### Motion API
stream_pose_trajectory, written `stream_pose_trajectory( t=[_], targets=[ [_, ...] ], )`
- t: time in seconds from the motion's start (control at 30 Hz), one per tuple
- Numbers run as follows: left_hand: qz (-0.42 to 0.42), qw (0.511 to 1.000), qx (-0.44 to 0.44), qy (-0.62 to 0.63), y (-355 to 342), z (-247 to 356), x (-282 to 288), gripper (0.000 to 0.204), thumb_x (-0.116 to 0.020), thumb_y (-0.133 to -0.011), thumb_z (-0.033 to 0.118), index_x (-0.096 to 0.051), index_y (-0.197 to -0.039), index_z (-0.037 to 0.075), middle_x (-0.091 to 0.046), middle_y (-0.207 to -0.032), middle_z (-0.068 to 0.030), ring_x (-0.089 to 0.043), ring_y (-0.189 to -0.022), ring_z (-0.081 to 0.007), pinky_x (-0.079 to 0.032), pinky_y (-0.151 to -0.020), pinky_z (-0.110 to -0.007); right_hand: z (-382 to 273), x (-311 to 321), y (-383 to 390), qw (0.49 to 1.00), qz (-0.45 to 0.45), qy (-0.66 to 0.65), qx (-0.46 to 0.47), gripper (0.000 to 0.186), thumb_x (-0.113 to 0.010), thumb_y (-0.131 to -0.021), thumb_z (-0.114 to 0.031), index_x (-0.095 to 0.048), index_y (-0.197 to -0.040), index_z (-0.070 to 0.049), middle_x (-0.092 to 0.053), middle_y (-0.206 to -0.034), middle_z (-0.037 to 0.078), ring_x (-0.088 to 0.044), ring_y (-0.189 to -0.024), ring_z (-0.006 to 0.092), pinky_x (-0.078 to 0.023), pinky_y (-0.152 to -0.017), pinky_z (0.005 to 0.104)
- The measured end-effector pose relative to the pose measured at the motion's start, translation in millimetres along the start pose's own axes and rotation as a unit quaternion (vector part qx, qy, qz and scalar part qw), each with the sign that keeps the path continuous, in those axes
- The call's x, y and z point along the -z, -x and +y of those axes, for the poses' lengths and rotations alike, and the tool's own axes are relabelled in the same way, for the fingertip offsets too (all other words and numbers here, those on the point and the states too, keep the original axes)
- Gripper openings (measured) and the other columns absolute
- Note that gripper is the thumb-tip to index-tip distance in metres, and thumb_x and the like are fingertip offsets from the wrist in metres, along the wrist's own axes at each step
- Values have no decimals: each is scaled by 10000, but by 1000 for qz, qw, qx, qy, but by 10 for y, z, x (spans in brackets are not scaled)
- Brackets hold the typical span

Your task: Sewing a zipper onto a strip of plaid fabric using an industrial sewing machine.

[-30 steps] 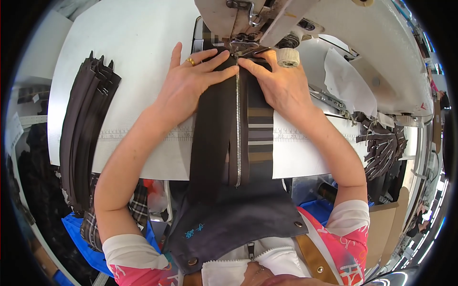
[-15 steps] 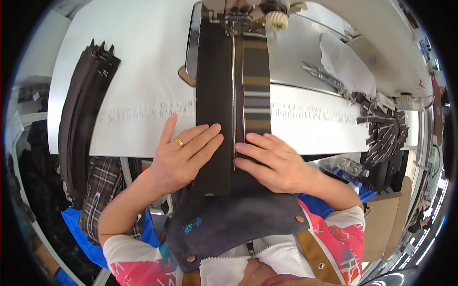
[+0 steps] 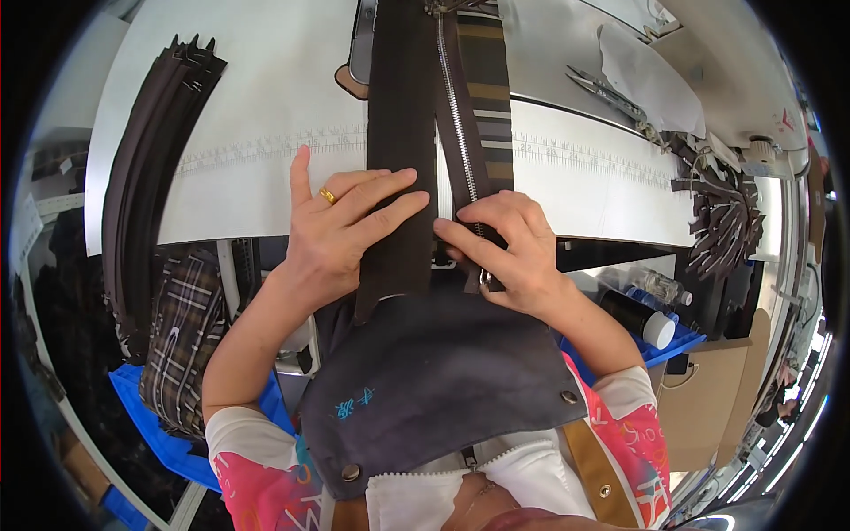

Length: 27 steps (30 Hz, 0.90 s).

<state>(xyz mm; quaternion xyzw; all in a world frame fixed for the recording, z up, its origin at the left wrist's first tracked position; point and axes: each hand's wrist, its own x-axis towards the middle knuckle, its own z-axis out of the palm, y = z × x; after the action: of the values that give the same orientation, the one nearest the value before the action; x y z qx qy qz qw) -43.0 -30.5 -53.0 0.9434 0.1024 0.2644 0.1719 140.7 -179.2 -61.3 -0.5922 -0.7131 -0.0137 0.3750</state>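
A long dark fabric strip (image 3: 400, 115) runs from the sewing machine's presser foot (image 3: 440, 7) toward me. My left hand (image 3: 341, 217) lies on it, fingers spread out and a ring on one of them. Beside the strip, a zipper (image 3: 459, 124) with metal teeth and brown tape slants to the right, over a striped fabric strip (image 3: 491, 91). The zipper's lower part is gripped between the thumb and curled fingers of my right hand (image 3: 513, 252). Its metal pull shows just below that hand. Between the dark strip and the zipper, a narrow gap shows the white tabletop.
At left, a stack of dark strips (image 3: 159, 168) hangs over the table (image 3: 252, 115) edge, above a plaid fabric bundle (image 3: 183, 341). Thread snips (image 3: 606, 93) and a bunch of dark strips (image 3: 728, 212) are at right. Bottles stand in a blue bin (image 3: 686, 342) below.
My right hand has closed on the zipper, and its lower end has swung right, away from the dark strip. The whole scene sits higher in view. My left hand remains on the dark strip.
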Motion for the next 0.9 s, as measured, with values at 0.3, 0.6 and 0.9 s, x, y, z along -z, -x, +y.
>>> stream_pose_trajectory(
  t=[0.3, 0.6, 0.9],
  targets=[
    [7, 1000, -9, 6, 2, 38, -53, 294, -674, -760, 151, -719, -1049, 118, -642, -1055, -11, -612, -984, -170, -9, -1157, -510, -13, -33, -27, 1000, 11, 24, 0, 348, -781, -659, -152, -727, -1001, -119, -558, -975, 23, -524, -940, 229, -403, -796, 363],
    [-4, 1000, -12, -15, 80, 28, -64, 345, -611, -773, 104, -716, -1102, 101, -647, -1094, -29, -621, -970, -180, -88, -1160, -501, 29, 105, 107, 999, -35, 27, 14, 309, -736, -688, -87, -693, -994, -74, -637, -1104, 54, -589, -1074, 243, -448, -878, 379],
    [61, 996, -48, -36, 139, -3, -159, 366, -540, -833, 118, -702, -1159, 85, -644, -1130, -53, -659, -976, -186, -63, -1188, -478, -221, 121, 66, 1000, -1, 17, 10, 266, -707, -689, -34, -677, -953, -44, -686, -1110, 78, -637, -1053, 247, -508, -854, 380]
  ],
)
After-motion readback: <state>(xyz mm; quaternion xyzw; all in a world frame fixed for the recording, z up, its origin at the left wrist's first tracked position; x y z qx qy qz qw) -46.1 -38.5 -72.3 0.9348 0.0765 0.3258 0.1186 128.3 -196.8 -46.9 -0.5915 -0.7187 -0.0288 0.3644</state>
